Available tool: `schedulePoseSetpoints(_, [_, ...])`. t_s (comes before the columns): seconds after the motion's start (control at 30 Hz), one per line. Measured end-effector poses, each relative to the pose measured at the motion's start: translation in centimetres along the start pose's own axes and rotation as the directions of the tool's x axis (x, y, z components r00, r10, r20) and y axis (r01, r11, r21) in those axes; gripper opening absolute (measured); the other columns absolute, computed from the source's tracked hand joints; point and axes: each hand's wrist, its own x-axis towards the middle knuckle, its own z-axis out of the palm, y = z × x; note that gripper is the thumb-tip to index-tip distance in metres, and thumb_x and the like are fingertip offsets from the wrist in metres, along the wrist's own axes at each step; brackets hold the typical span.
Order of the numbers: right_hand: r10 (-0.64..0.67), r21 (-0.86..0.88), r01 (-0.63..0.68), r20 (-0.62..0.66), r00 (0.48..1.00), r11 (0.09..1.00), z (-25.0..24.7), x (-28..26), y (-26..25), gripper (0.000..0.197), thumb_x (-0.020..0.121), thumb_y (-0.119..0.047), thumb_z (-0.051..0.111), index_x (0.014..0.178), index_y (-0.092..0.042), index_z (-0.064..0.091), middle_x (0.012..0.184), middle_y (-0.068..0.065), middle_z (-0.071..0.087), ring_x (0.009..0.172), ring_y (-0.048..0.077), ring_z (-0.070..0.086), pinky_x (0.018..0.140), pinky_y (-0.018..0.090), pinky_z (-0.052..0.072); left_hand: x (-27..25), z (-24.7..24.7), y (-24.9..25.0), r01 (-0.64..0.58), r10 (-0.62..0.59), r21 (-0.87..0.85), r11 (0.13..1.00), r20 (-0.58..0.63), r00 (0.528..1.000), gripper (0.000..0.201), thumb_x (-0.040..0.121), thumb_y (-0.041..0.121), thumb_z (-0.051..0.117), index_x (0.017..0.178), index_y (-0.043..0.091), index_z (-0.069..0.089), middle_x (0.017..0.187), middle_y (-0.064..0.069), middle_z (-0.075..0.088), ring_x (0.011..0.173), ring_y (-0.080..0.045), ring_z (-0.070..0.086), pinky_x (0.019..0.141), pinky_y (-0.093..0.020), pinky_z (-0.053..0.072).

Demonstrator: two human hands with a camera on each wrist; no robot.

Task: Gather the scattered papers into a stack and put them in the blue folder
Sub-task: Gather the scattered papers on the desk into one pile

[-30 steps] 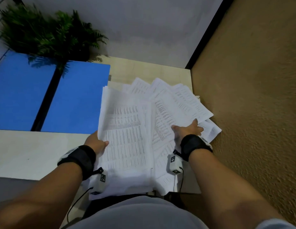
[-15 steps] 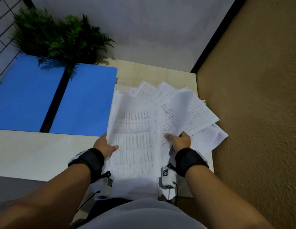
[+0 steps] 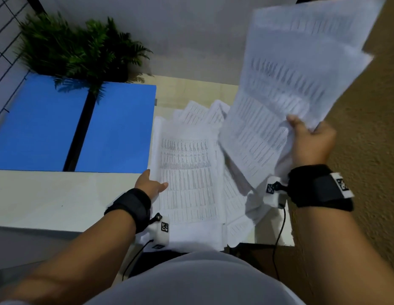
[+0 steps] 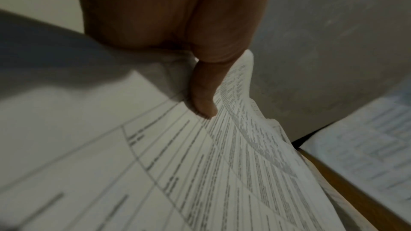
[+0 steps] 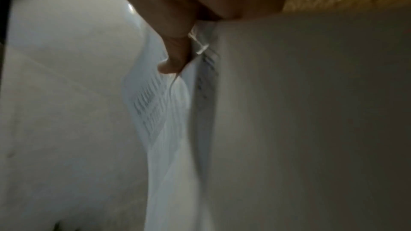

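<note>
I'm seeing the right hand [image 3: 310,142] pinching a sheaf of papers [image 3: 286,84], lifted and blurred, above the desk [image 3: 48,194]. The left hand [image 3: 151,184] is gripping the main paper pile [image 3: 187,172] (thumb on top, fingers underneath). The blue folder [image 3: 116,128] is lying open just left of the pile.

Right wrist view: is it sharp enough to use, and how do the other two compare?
Right wrist: dim, heavily smeared; only the thumb on the lifted sheets reads. Head: raised sheets motion-blurred, stack legible. Left wrist: print near the thumb clear, edges soft.
</note>
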Motion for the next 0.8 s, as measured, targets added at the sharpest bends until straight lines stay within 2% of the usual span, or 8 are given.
schedulePoseSetpoints(0.07, [0.0, 0.079, -0.005, 0.062, 0.998, 0.997, 0.4, -0.1, 0.0, 0.041, 0.063, -0.042, 0.086, 0.072, -0.008, 0.063, 0.088, 0.007, 0.07, 0.071, 0.011, 0.059, 0.07, 0.046, 0.059, 0.4, 0.3, -0.6, 0.005, -0.005, -0.025, 1.0, 0.006, 1.0, 0.093, 0.063, 0.018, 0.086, 0.145, 0.016, 0.042, 0.143, -0.007, 0.056, 0.13, -0.031, 0.055, 0.109, -0.051, 0.043])
schedulePoseSetpoints(0.13, [0.014, 0.074, -0.027, 0.171, 0.985, 0.997, 1.5, -1.6, 0.6, 0.027, 0.07, -0.03, 0.084, 0.067, -0.012, 0.064, 0.083, 0.001, 0.071, 0.067, 0.004, 0.064, 0.063, 0.027, 0.059, -1.0, 0.7, 0.0, -0.012, 0.013, -0.055, 0.998, 0.015, 1.0, 0.077, 0.07, 0.018, 0.084, 0.138, 0.015, 0.046, 0.137, -0.007, 0.06, 0.126, -0.031, 0.057, 0.109, -0.049, 0.044])
schedulePoseSetpoints(0.2, [0.112, -0.016, -0.112, 0.276, 0.955, 0.994, 3.0, -3.4, 2.6, 0.029, 0.065, -0.038, 0.085, 0.069, -0.013, 0.07, 0.078, 0.001, 0.074, 0.069, 0.012, 0.071, 0.063, 0.031, 0.059, -1.7, 1.1, 0.5, -0.034, 0.036, -0.076, 0.997, 0.023, 0.999, 0.06, 0.081, 0.035, 0.076, 0.132, 0.018, 0.049, 0.131, -0.003, 0.062, 0.122, -0.03, 0.058, 0.107, -0.043, 0.044])
schedulePoseSetpoints(0.3, [0.225, -0.319, -0.101, 0.381, 0.897, 0.942, 4.8, -6.1, 6.6, 0.051, 0.059, -0.06, 0.079, 0.067, -0.011, 0.066, 0.07, 0.003, 0.07, 0.066, 0.025, 0.068, 0.062, 0.043, 0.06, -2.0, 0.9, 1.1, 0.018, -0.014, -0.083, 0.996, 0.05, 0.999, 0.097, 0.072, 0.084, 0.051, 0.148, 0.025, 0.039, 0.141, 0.008, 0.052, 0.128, -0.024, 0.053, 0.109, -0.042, 0.043])
schedulePoseSetpoints(0.4, [0.286, -0.554, 0.024, 0.466, 0.837, 0.832, 5.9, -8.2, 9.3, 0.052, 0.072, -0.057, 0.073, 0.064, -0.014, 0.047, 0.062, -0.002, 0.048, 0.058, 0.019, 0.049, 0.054, 0.029, 0.043, -2.3, 0.3, 1.6, 0.128, -0.105, -0.192, 0.973, 0.128, 0.986, 0.118, 0.057, 0.1, 0.032, 0.153, 0.031, 0.033, 0.158, 0.004, 0.039, 0.143, -0.021, 0.039, 0.119, -0.045, 0.027])
schedulePoseSetpoints(0.53, [0.262, -0.613, 0.182, 0.562, 0.785, 0.769, 7.2, -9.1, 10.4, 0.017, 0.095, -0.021, 0.052, 0.087, -0.015, 0.038, 0.085, -0.006, 0.052, 0.076, 0.017, 0.05, 0.067, 0.026, 0.04, -3.7, 0.7, 1.3, 0.105, -0.076, -0.155, 0.982, 0.187, 0.979, 0.096, 0.084, 0.062, 0.063, 0.158, 0.024, 0.016, 0.153, 0.002, 0.042, 0.146, -0.018, 0.032, 0.116, -0.035, 0.02])
schedulePoseSetpoints(0.63, [0.295, -0.608, 0.296, 0.683, 0.669, 0.737, 8.3, -9.8, 10.6, 0.023, 0.099, -0.012, 0.037, 0.077, -0.019, 0.033, 0.082, -0.006, 0.046, 0.086, 0.018, 0.045, 0.076, 0.029, 0.037, -3.3, 1.4, 0.5, -0.021, 0.017, 0.032, 0.999, 0.115, 0.993, 0.062, 0.086, 0.03, 0.068, 0.142, 0.016, 0.044, 0.138, -0.001, 0.058, 0.125, -0.025, 0.055, 0.11, -0.041, 0.039])
schedulePoseSetpoints(0.8, [0.26, -0.777, 0.101, 0.326, 0.909, 0.621, 7.3, -7.2, 11.5, 0.032, 0.096, -0.032, 0.051, 0.119, -0.01, 0.055, 0.122, 0.01, 0.05, 0.117, 0.029, 0.047, 0.093, 0.043, 0.043, -0.1, 0.7, -2.0, -0.05, 0.046, 0.043, 0.998, 0.076, 0.996, 0.05, 0.08, 0.021, 0.067, 0.129, 0.016, 0.059, 0.123, -0.006, 0.069, 0.113, -0.029, 0.065, 0.104, -0.051, 0.048])
